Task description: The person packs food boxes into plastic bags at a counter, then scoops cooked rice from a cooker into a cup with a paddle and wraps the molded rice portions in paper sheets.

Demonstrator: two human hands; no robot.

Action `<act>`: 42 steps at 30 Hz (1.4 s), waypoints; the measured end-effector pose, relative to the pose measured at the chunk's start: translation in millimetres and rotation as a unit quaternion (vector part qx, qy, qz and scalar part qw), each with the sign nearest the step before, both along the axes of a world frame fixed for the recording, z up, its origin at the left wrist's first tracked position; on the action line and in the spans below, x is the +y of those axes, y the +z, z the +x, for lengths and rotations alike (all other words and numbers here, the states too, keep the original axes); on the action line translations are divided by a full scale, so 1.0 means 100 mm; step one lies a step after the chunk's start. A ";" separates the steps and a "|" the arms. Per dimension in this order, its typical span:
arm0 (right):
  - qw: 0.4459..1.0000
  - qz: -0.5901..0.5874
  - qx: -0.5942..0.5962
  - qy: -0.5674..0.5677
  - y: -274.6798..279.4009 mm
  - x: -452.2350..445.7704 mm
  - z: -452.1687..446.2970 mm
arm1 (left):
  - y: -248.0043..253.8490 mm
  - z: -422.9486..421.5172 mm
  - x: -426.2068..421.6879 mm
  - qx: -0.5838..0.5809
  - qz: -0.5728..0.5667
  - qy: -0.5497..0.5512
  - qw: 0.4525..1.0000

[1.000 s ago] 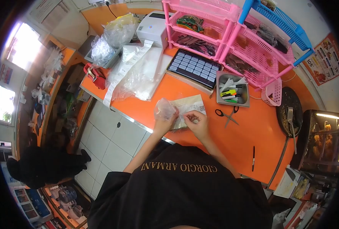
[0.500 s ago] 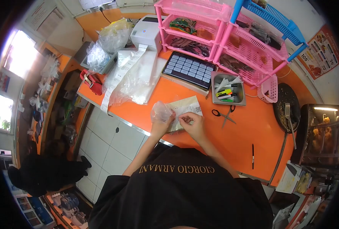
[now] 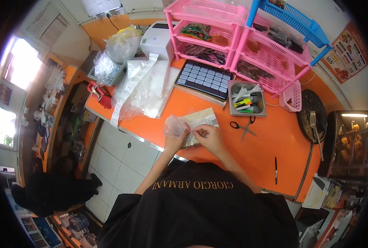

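Note:
My left hand (image 3: 178, 139) is closed around the lower part of a clear plastic bag (image 3: 174, 125), which puffs up above the fingers. Beside it, my right hand (image 3: 207, 134) makes a pinch with thumb and fingers near the bag's right side. What sits in that pinch is too small to make out. Under both hands lies a beige paper packet (image 3: 204, 117) with a printed label, flat on the orange table and partly covered by the hands. Scissors (image 3: 244, 128) with black handles rest open to the right of my right hand.
Behind the hands are a tablet (image 3: 203, 79), a metal tray of markers (image 3: 247, 111) and pink shelves (image 3: 264, 49). A label printer (image 3: 155, 40), plastic bags (image 3: 151, 93) and a red tool (image 3: 100, 96) stand left. A pen (image 3: 275, 170) lies right. A person in black (image 3: 53, 192) is at left.
The view has shifted slightly. Both hands stay almost in place over the packet, the left still holding the plastic bag and the right still pinched beside it.

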State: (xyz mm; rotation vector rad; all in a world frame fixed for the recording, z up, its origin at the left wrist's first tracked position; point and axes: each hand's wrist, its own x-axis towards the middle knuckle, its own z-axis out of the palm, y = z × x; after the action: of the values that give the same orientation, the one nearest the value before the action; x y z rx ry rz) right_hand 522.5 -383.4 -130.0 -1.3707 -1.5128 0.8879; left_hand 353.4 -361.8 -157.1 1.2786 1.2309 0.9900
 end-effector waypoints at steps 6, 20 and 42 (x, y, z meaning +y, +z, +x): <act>0.997 -0.009 0.060 -0.042 -0.05 0.09 -0.14 | -0.06 -0.02 0.00 0.060 0.073 -0.002 0.996; 0.949 0.186 -0.154 0.203 0.13 0.50 0.53 | 0.49 -0.07 0.14 0.291 0.308 -0.199 0.884; 0.850 0.199 -0.410 -0.263 0.05 3.75 3.33 | 0.20 -0.08 0.08 0.253 0.193 -0.077 0.945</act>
State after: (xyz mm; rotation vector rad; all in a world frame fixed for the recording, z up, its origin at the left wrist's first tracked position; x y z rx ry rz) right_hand 855.9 -8.8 -125.4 -1.8012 -1.6357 -0.4181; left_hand 345.5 -353.8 -137.3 1.9985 1.3255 0.8382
